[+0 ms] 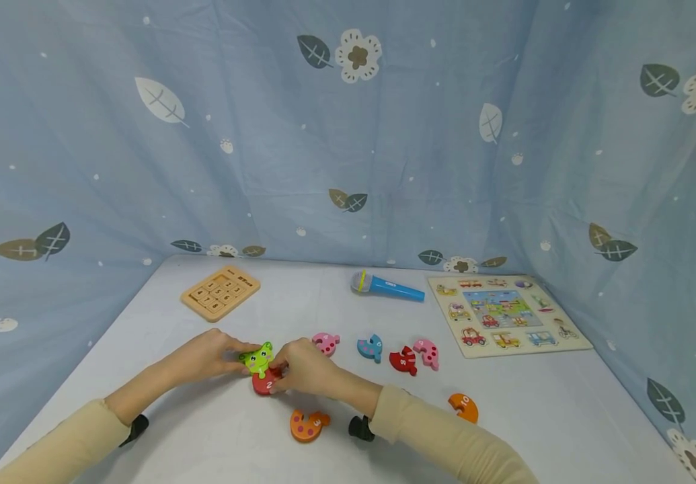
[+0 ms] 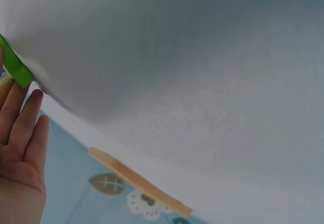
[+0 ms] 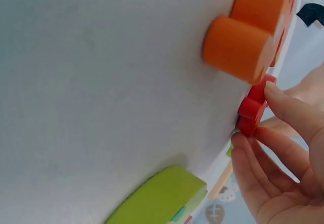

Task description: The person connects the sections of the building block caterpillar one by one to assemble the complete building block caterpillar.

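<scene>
Left hand (image 1: 205,356) and right hand (image 1: 306,368) each pinch a toy piece.
Left thumb and fingers hold the green animal-head piece (image 1: 256,361); right thumb and fingertips grip the red number-2 piece (image 1: 261,384), touching just below it. Both forearms slant inward from beige sleeves (image 1: 453,433) over the white table (image 1: 202,430).

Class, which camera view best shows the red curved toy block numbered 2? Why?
The head view: only there does the red block show its number, though the right hand covers part of it. The right wrist view looks closer but shows mainly its edge; the left wrist view shows none of it.
</scene>
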`<action>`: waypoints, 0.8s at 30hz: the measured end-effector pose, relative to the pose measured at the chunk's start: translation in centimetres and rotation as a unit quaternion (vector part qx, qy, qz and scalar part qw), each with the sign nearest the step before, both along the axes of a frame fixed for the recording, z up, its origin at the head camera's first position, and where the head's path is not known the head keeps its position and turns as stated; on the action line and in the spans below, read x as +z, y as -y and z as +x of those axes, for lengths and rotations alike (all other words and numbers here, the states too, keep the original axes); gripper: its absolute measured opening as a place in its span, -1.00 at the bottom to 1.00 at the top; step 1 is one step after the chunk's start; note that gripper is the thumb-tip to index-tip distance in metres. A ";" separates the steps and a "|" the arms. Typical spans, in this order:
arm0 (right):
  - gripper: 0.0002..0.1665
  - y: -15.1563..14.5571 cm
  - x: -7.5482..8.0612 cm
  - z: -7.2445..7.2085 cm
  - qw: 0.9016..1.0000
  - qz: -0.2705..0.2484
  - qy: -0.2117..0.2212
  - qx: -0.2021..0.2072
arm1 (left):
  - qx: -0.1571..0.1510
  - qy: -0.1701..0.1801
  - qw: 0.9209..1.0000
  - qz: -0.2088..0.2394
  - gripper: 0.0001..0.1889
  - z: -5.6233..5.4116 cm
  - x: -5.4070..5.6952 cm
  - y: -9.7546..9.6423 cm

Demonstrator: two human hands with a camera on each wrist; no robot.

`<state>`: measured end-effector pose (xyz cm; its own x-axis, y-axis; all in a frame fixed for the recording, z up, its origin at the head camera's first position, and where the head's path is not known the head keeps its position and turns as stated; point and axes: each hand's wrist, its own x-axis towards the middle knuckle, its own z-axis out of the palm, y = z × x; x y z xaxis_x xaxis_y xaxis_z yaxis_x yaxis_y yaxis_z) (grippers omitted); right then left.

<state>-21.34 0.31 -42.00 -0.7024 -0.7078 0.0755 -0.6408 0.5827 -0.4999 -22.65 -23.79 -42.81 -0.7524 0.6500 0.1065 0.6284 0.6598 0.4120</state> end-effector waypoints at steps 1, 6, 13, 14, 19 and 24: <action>-0.59 0.1 0.0 0.0 1.000 0.002 0.002 -0.001 | -0.002 -0.002 1.000 0.000 -0.51 0.0 0.0 0.0; -0.56 0.0 -0.1 0.0 1.000 0.000 0.005 0.004 | -0.009 -0.009 1.000 -0.001 -0.51 0.0 -0.1 0.2; -0.46 -0.7 -0.1 -0.1 1.000 -0.011 0.014 0.003 | -0.012 -0.014 1.000 0.004 -0.50 0.0 0.1 0.2; -0.46 -0.8 -0.1 -0.1 1.000 -0.013 0.017 0.004 | -0.013 -0.014 1.000 0.004 -0.50 -0.1 0.1 0.2; -0.47 -1.5 0.1 0.3 0.999 -0.021 0.040 -0.003 | -0.008 -0.013 1.000 -0.006 -0.48 0.1 0.0 0.2; -0.48 -2.8 0.6 0.9 0.998 -0.026 0.060 -0.020 | -0.003 -0.025 1.000 -0.012 -0.46 0.3 0.0 0.2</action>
<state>-20.42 3.07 -41.43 -0.7360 -0.6766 0.0246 -0.5511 0.5776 -0.6021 -22.38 -24.03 -42.78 -0.7422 0.6578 0.1286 0.6524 0.6651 0.3634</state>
